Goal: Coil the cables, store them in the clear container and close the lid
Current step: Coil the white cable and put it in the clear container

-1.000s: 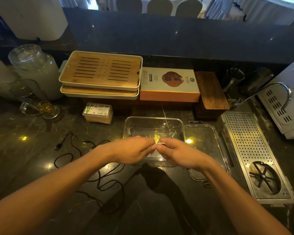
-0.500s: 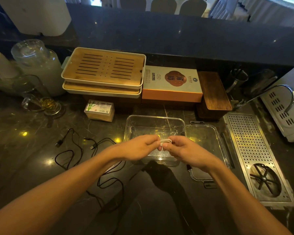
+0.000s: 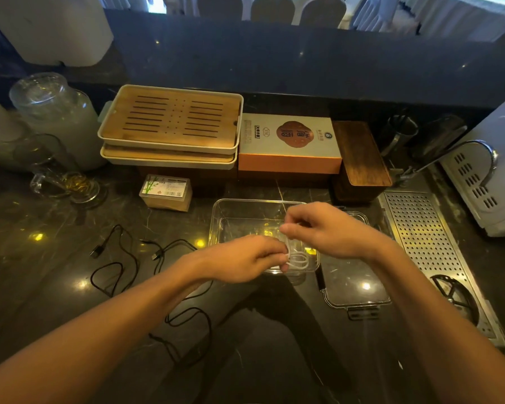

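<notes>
My left hand (image 3: 245, 258) pinches a small coil of white cable (image 3: 298, 259) over the near edge of the clear container (image 3: 233, 211). My right hand (image 3: 321, 228) hovers just above and behind the coil, fingers curled, pinching the cable's loose strand. The container stands open on the dark counter, and its clear lid (image 3: 353, 290) lies flat to its right. Black cables (image 3: 120, 266) sprawl uncoiled on the counter to the left, and another black cable (image 3: 193, 325) loops near my left forearm.
Stacked wooden trays (image 3: 169, 126), an orange-and-white box (image 3: 289, 144) and a dark wooden box (image 3: 359, 158) line the back. A small clear box (image 3: 166, 192) sits left of the container. Glass jars (image 3: 55, 121) stand far left; a perforated metal drain tray (image 3: 420, 237) runs along the right.
My hands, joined a second ago, have parted: the right hand rose up and away from the left. The white coil now shows in the left hand's pinch.
</notes>
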A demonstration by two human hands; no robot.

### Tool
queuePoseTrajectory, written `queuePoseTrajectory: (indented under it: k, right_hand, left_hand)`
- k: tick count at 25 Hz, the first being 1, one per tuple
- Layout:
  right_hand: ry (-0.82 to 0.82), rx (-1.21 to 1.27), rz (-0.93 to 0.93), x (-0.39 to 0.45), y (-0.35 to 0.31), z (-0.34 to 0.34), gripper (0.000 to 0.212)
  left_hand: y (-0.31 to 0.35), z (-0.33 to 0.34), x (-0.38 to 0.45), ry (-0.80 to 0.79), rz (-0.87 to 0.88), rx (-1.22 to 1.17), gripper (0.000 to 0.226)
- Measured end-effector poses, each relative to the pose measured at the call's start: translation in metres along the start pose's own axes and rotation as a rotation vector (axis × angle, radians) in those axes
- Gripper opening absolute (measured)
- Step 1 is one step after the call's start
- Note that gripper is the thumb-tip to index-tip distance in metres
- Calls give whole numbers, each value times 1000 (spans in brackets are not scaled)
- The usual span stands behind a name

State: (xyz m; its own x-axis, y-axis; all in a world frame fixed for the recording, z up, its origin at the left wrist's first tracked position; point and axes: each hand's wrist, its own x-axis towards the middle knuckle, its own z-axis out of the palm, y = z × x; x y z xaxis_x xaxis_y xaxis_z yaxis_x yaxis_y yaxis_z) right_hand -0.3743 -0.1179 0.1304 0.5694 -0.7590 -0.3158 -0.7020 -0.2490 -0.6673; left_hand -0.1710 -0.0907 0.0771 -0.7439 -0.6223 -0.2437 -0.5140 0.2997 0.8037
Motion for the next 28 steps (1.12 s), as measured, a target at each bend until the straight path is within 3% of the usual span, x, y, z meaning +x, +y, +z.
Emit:
queuePoseTrajectory:
  k: [4, 7, 9, 11, 14, 17, 20, 23, 25, 28]
  right_hand:
    - [-65, 462, -72, 10, 15, -6, 27]
    - [65, 782, 43, 14, 25, 14, 28]
    - [181, 689, 118, 13, 22, 40, 29]
    - [212, 334, 110, 8, 12, 63, 27]
    - [166, -206, 77, -1, -4, 69, 21]
    - [98, -440, 35, -9, -15, 37, 20]
    - [-65, -245, 32, -9, -17, 9, 20]
    - [-12, -69, -3, 5, 3, -13, 17]
    - [59, 230, -17, 8, 19, -13, 20]
    - [91, 582, 62, 2, 32, 19, 33]
  left_hand:
    - [20, -12, -6, 63, 99, -214, 24]
    - [20, -15, -5, 438, -1, -414, 25]
    - [13, -10, 3, 633, -131, -432, 27]
    - [5, -2, 13, 694, -239, -375, 26]
    - [-5, 10, 16, 643, -244, -136, 23]
    - [-13, 10, 10, 507, -210, -23, 21]
    - [-3, 8, 7, 270, -87, 56, 16]
    - [6, 5, 5, 114, -3, 54, 22]
    - [14, -3, -2, 143, 58, -96, 20]
    - [16, -13, -3, 352, 36, -301, 21]
